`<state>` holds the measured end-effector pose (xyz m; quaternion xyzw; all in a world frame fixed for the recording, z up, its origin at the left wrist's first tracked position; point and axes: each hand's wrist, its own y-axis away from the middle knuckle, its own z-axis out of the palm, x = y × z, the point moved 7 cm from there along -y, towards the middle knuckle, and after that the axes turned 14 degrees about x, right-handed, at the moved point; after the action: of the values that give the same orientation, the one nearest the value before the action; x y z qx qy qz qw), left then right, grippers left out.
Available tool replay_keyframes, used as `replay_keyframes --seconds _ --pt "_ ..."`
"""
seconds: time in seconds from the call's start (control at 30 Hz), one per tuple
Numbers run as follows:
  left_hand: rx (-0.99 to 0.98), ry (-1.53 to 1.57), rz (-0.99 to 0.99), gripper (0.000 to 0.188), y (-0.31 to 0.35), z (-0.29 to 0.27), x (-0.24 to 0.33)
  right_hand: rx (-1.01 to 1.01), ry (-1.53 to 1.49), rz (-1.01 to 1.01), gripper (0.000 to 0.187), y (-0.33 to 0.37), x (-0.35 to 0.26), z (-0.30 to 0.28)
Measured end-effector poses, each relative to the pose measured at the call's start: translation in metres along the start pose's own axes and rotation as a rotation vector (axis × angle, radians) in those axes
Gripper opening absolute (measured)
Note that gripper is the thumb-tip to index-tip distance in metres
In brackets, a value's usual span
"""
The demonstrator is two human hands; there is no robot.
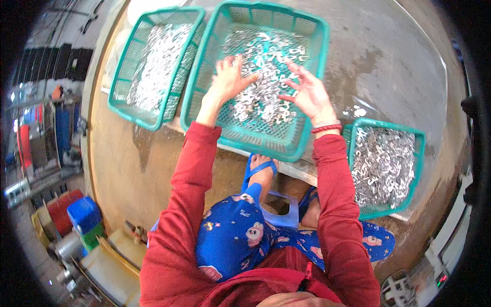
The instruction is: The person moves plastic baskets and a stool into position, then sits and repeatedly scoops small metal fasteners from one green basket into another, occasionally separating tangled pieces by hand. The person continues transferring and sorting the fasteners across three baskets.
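Both my hands hover over a large green plastic mesh basket (318,61) that stands in front of me. Inside it lie many small shiny metal hooks (263,105), curved like an S or C, loosely spread over the mesh floor. My left hand (229,79) is at the basket's left half, fingers spread, thumb pointing right. Across from it my right hand (308,92) has its fingers apart and bent a little, palm turned inward. Nothing shows in either hand. A red bead bracelet (326,128) circles my right wrist.
Left of the large basket stands a narrower green basket (116,84) full of small silvery pieces. At the right is a smaller green basket (420,169) heaped with metal hooks. Wet patches mark the grey surface (378,30). A blue plastic stool (281,219) stands between my legs.
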<state>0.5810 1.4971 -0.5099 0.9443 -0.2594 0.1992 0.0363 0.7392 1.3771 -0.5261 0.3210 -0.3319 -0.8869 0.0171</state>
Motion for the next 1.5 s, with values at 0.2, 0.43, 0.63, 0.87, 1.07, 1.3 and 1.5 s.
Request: replay_keyframes --seconds 0.2,0.43,0.63,0.87,1.07,1.3,1.5 --pt "-0.488 1.485 -0.405 0.058 0.040 0.028 0.061 -0.002 0.164 -0.482 0.042 0.020 -0.013 0.006" --pt "-0.360 1.278 -0.456 0.028 0.053 0.005 0.075 0.394 0.324 -0.829 0.017 0.020 -0.023 -0.018" --pt "-0.433 1.298 -0.416 0.015 0.053 0.004 0.102 0.328 -0.033 -0.724 0.014 0.062 -0.043 -0.024" --pt "-0.540 1.514 -0.346 0.018 0.059 -0.014 0.131 0.117 0.225 -0.765 0.008 0.106 -0.084 0.006" --pt "-0.366 1.474 -0.096 0.056 0.054 -0.041 0.138 -0.034 0.208 -0.674 0.008 0.112 -0.090 0.021" --pt "-0.164 1.446 -0.127 0.045 0.051 -0.064 0.146 0.122 -0.025 -0.834 0.004 0.106 -0.097 0.037" --pt "-0.395 1.272 -0.638 0.035 0.061 -0.037 0.112 0.167 0.036 -0.706 0.014 0.107 -0.092 0.016"
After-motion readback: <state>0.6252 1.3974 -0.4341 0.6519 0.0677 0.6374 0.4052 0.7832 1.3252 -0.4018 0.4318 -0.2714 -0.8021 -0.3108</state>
